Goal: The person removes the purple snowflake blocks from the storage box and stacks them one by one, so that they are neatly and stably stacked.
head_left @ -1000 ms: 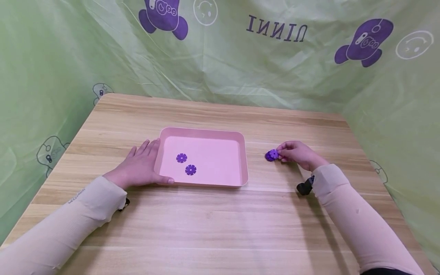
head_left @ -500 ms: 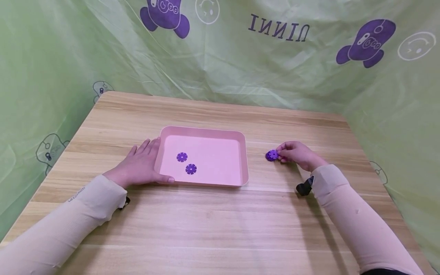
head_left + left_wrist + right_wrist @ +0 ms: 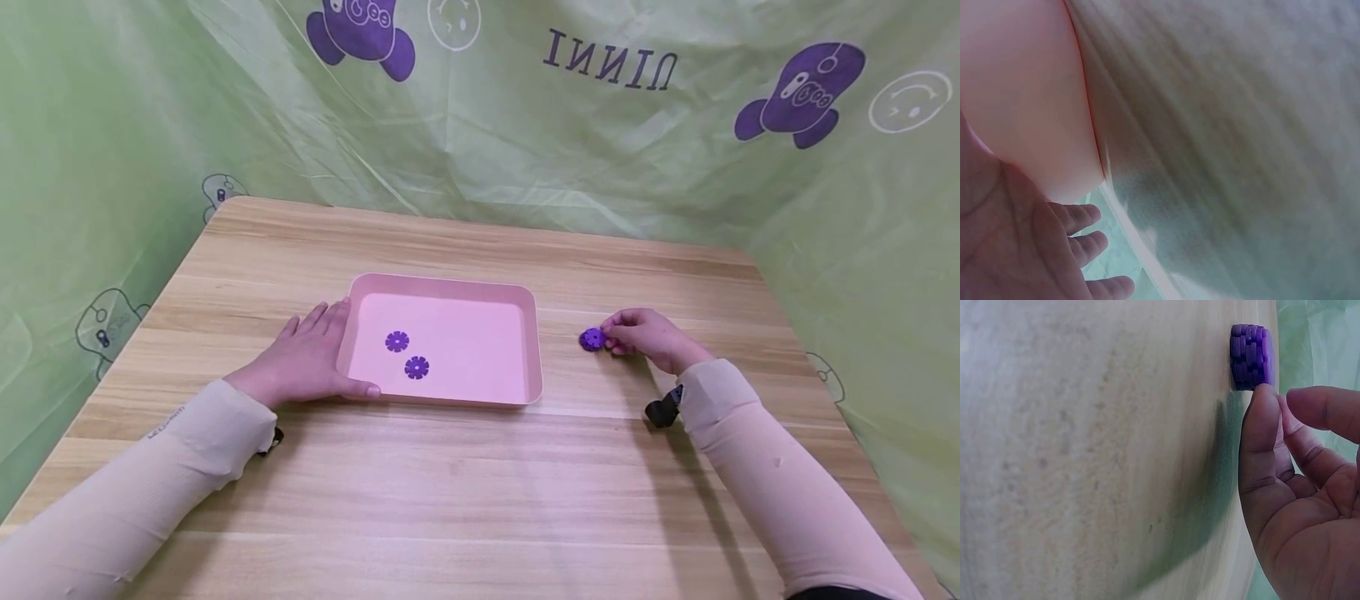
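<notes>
My left hand (image 3: 303, 358) lies against the left end of a pink tray (image 3: 480, 398), fingers straight along its side and thumb across the near left corner. Inside the tray lie two flat purple notched discs, a farther disc (image 3: 397, 341) and a nearer disc (image 3: 416, 367). Right of the tray stands a short stack of purple notched discs (image 3: 1249, 357) on the table. My right hand (image 3: 645, 335) is at the right edge of the stack, fingers bent. In the right wrist view one fingertip touches the stack's edge, while another fingertip stands a little apart from it.
The wood-grain table (image 3: 480, 492) carries the tray and the stack. Green printed curtain (image 3: 487, 142) hangs behind and at both sides. A small black device (image 3: 662, 410) sits under the right wrist. Tray wall (image 3: 1022, 94) fills the upper left of the left wrist view.
The top disc, earlier tilted and offset between my right fingertips, has come down level on the stack. My right hand has barely moved; my left hand stays at the tray.
</notes>
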Available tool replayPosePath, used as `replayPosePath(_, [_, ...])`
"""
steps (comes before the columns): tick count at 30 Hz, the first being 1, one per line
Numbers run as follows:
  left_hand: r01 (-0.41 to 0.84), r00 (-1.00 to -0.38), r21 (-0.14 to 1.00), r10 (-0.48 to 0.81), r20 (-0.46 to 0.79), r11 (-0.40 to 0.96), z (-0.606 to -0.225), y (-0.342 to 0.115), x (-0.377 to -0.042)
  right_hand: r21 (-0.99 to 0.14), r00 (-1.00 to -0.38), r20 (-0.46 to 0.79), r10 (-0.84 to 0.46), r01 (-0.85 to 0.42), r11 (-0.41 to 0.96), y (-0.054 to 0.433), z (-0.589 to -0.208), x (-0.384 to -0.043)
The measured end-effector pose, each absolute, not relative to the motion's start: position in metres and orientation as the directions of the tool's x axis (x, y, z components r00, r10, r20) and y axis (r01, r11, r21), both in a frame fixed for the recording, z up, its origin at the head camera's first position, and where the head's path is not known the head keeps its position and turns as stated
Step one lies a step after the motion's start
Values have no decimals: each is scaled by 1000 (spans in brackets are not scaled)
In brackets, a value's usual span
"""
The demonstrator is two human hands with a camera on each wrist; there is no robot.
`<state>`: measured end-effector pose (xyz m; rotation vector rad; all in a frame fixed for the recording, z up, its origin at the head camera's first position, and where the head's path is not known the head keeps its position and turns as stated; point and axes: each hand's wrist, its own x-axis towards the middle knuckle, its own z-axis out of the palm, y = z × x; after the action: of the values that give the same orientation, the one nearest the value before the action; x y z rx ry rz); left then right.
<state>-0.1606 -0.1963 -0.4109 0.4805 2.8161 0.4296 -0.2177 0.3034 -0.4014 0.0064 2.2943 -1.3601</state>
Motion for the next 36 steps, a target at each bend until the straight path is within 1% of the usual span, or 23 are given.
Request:
replayPosePath(13, [281, -914, 327, 355, -194, 902, -410, -196, -161, -824, -897, -387, -214, 232, 518, 303, -398, -219])
replayPosePath(21, [272, -915, 334, 350, -200, 902, -410, -195, -161, -815, -924, -330, -195, 174, 553, 298, -386, -227])
replayPosePath(27, [273, -915, 337, 351, -199, 901, -408, -195, -161, -839, -928, -294, -228, 136, 527, 270, -372, -235])
replayPosePath(36, [275, -916, 327, 350, -197, 904, -408, -195, -159, -850, -901, -272, -338, 61, 523, 205, -360, -242])
